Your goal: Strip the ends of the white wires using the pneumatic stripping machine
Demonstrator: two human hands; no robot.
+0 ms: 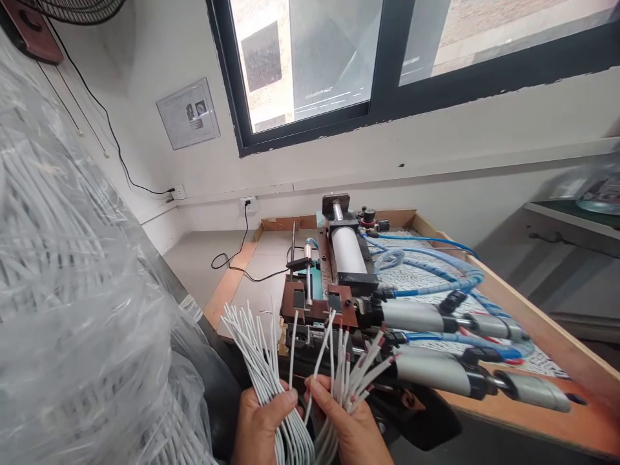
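Note:
My left hand (261, 423) is closed round a thick bundle of white cables (252, 342) that fan up and to the left. My right hand (346, 423) grips another bunch of white cables (361, 371) whose ends show stripped red and dark inner wires. One single cable (322, 349) rises between the two hands toward the jaws of the pneumatic wire-stripping machine (334, 303), which stands right in front of both hands.
The machine sits on a wooden tray-like board (542, 323) with blue air hoses (436, 271) and grey cylinders (426, 371) on its right. A big clear plastic bag of white cables (82, 310) fills the left. A black power cord (237, 261) runs to a wall socket.

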